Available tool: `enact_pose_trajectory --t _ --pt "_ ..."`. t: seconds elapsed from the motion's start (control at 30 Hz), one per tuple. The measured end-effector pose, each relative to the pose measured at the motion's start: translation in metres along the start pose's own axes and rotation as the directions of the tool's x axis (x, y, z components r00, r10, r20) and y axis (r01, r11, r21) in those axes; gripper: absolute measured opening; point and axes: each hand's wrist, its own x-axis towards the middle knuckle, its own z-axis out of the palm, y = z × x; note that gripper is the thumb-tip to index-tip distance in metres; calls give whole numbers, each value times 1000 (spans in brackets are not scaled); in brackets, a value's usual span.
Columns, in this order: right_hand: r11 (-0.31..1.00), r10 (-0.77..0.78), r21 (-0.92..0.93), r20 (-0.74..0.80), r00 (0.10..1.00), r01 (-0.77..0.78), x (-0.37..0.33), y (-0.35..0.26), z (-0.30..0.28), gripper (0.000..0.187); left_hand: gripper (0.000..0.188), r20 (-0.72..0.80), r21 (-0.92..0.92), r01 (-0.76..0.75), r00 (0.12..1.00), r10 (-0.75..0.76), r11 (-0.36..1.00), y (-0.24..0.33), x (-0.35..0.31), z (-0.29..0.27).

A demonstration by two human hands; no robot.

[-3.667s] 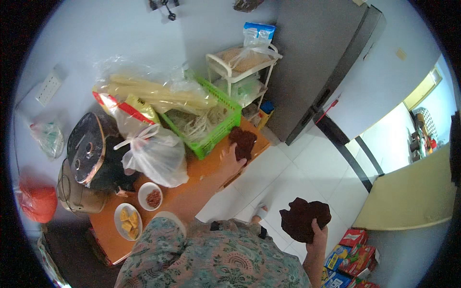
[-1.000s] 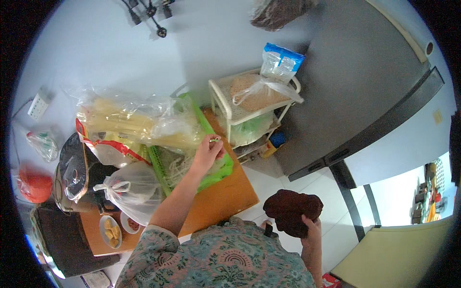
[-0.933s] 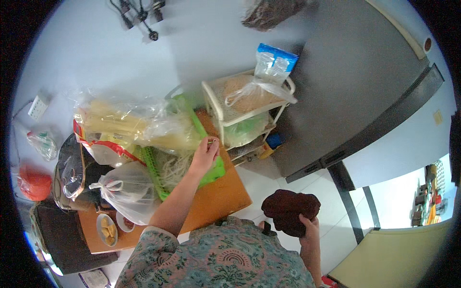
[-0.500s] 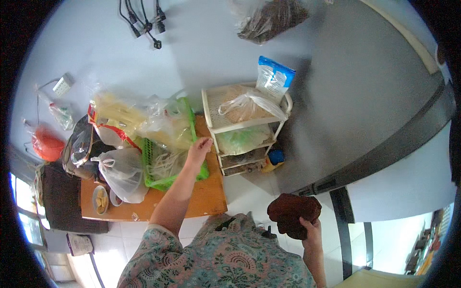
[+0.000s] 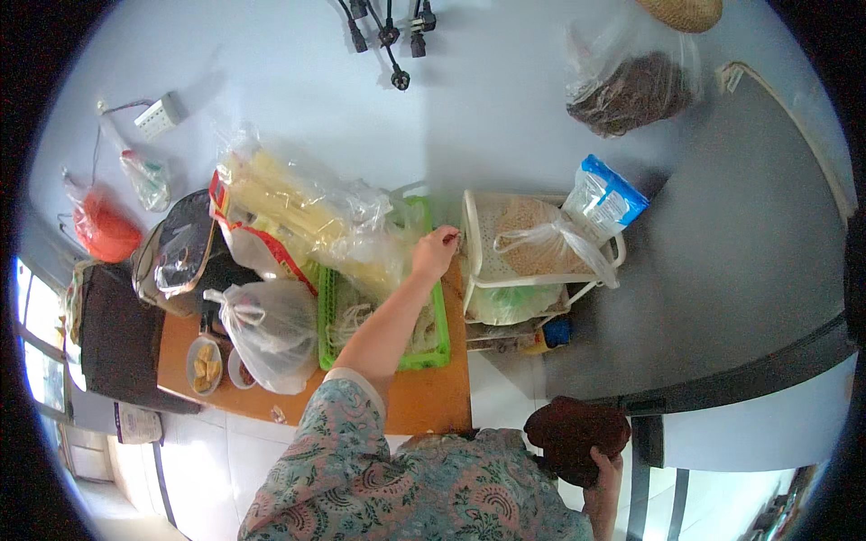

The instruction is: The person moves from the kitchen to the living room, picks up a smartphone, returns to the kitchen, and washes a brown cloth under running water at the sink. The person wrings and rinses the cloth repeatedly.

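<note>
wood table point(image 5: 424, 410) | 1 green basket point(image 5: 379, 352) | L hand point(image 5: 435, 252) pinched, empty? | R hand point(image 5: 603, 469) grips 1 brown lump point(image 5: 574, 433)

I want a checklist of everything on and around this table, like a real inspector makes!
Surface: orange table, bare only at its near edge.
Job's things: dark brown cloth-like lump; green basket; white rack holding tied bags.
Clutter: clear bag of long yellow sticks, tied white bag, two small bowls, dark cooker.
Hands: left hand reaches between the basket's far end and the rack's rim, fingers pinched; what they pinch, cannot tell. Right hand holds the lump low, beside the table.
Cables: black plugs hang on the wall; white power strip.
Surroundings: hanging bags on the wall, grey refrigerator.
</note>
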Motion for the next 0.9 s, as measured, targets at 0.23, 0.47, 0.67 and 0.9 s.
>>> enact_pose_trajectory --t 0.23,0.47,0.67,0.9 --pt "1000 11 27 -105 994 -8 -22 6 51 47 19 25 8 -136 990 136 991 -23 35 19" --pt "1000 14 -9 -152 988 -15 -28 19 48 45 26 165 101 -289 949 270 952 -66 53 36" --pt "1000 -4 -5 -197 980 3 -26 17 54 46 63 246 552 -487 871 425 677 -58 27 31" --pt "1000 -21 -17 -134 991 19 -27 7 60 49 60 345 629 -539 840 420 561 -42 23 17"
